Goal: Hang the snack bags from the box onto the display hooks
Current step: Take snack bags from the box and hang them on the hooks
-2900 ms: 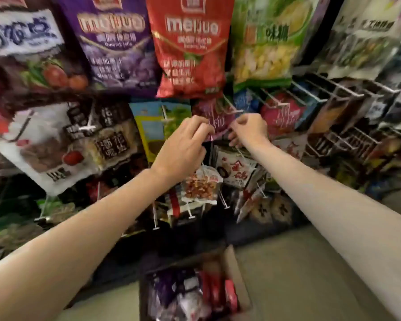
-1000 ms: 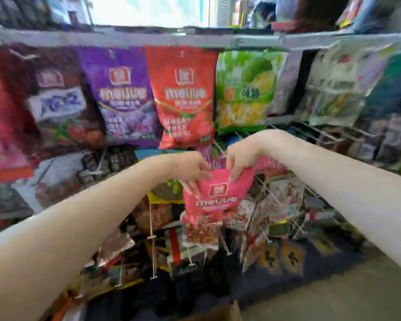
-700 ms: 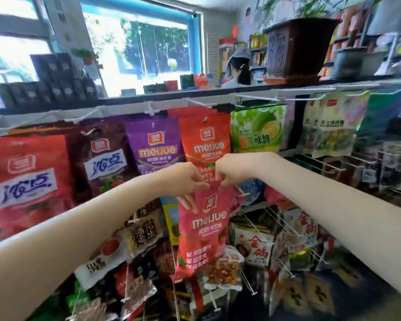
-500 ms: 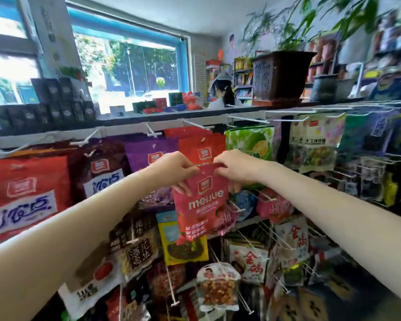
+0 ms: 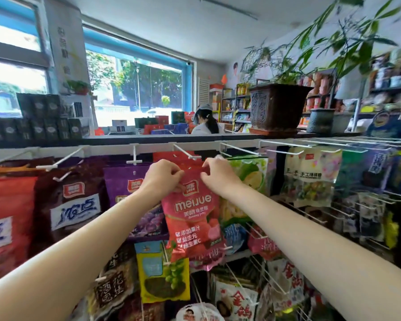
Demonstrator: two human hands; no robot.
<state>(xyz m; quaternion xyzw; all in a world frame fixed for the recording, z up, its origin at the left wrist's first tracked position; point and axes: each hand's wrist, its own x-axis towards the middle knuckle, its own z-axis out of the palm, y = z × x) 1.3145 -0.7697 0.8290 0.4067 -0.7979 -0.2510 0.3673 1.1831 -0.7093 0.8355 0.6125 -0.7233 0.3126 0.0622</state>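
Red snack bag (image 5: 191,212) between both hands' fingers (image 5: 178,176)

I stand in a small shop: white wire display hooks (image 5: 185,154) crowded with printed foil snack bags (image 5: 313,174), stocked grocery shelves (image 5: 236,107) behind.

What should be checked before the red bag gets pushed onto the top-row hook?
1. Both hands hold the bag's top edge: left hand and right hand pinch the red Meijue bag: ok.
2. Hang hole visible between the hands: ok.
3. Hole already threaded on the white hook: not ok, the hook tip sits above it.
4. Red bags hang behind on that hook: ok.
5. Neighbouring purple bag is not caught: cannot tell.
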